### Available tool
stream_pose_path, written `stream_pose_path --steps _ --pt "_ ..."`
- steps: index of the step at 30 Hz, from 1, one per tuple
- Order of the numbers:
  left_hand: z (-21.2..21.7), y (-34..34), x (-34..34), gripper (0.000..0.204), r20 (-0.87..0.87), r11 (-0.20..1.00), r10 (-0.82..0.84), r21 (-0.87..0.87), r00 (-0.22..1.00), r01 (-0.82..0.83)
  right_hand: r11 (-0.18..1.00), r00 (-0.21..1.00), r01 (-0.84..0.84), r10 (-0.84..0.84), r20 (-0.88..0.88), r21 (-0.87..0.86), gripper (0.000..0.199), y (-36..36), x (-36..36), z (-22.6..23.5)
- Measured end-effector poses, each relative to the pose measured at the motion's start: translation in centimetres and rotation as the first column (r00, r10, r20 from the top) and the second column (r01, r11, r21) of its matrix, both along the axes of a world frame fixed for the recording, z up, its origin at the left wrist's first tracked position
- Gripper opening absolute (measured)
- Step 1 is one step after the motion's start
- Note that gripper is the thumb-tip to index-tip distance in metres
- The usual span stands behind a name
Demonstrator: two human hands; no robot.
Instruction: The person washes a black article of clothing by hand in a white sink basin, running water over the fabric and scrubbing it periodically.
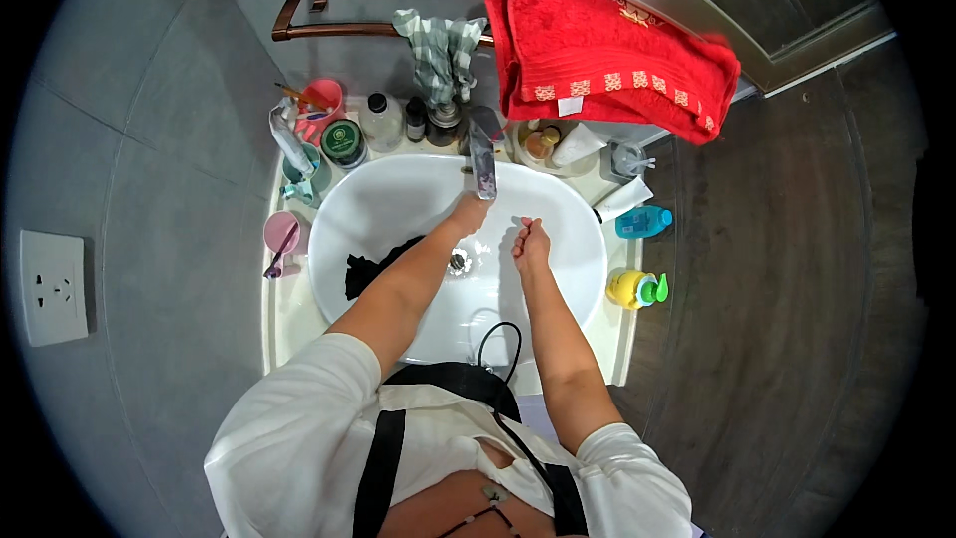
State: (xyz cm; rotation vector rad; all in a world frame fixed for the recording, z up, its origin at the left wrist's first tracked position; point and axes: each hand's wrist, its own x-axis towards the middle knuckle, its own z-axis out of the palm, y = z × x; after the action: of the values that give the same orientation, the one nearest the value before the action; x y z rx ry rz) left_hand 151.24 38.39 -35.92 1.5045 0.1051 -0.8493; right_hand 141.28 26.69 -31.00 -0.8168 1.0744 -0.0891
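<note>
A: Okay, hands first?
B: Left hand [468,212] reaches up under the chrome tap [482,164], fingers loosely curled, gripping nothing I can see. Right hand [531,242] hovers over the white basin [558,209], fingers bunched together; can't tell if it pinches anything.
A: What's in the bowl?
B: Dark cloth [366,269] lying at the left inside wall, beside the left forearm, apart from both hands. Drain [458,261] sits between the arms.
A: Surroundings?
B: Red towel [607,50] on the rail, pink cup [281,232] left of the basin, blue bottle [642,222] and yellow bottle [635,289] on the right.
</note>
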Motion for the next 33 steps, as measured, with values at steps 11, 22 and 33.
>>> stream_pose_path --steps 11,22,33 --pt "1.5 7.9 1.3 0.020 -0.049 0.955 0.293 -0.036 0.955 -0.294 0.976 0.971 -0.067 0.016 0.238 0.205 0.015 5.2 5.6 -1.2" --pt "0.8 12.4 0.9 0.014 -0.041 0.940 0.324 0.125 0.945 -0.317 0.922 0.949 -0.283 0.229 0.215 0.263 0.017 6.3 7.7 -4.8" --pt "1.7 11.1 1.4 0.019 -0.041 0.948 0.313 0.076 0.949 -0.310 0.920 0.933 -0.254 0.152 0.326 0.298 0.007 5.6 8.3 -5.6"
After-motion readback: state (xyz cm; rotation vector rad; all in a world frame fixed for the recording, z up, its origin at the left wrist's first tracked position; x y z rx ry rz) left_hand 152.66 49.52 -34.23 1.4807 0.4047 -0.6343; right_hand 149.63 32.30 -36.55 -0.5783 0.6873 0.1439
